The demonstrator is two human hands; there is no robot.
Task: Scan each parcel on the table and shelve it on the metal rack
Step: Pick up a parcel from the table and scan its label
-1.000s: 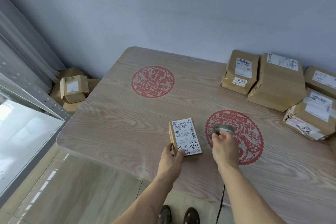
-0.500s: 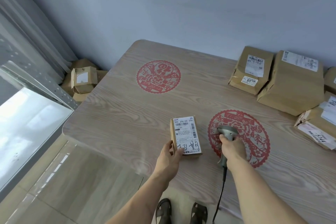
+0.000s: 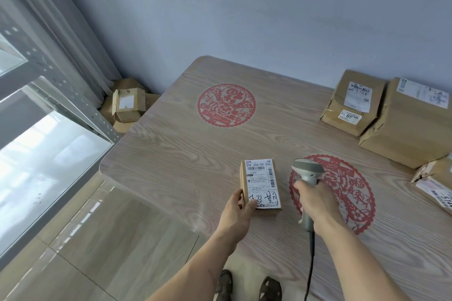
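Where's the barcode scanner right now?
In the head view, the scanner is gripped in the right hand, above the near red paper-cut, just right of the small parcel held by the left hand.

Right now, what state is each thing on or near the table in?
Small parcel: flat on table, label up, held by left hand.
Scanner: gripped by right hand, beside the parcel.
Parcels at right: resting on table, unshelved.
Boxes on floor: stacked, one flap open.

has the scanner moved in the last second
Yes. The scanner was upright over the red paper-cut's left edge, head showing above the right hand; now it is tilted, its handle showing below the hand.
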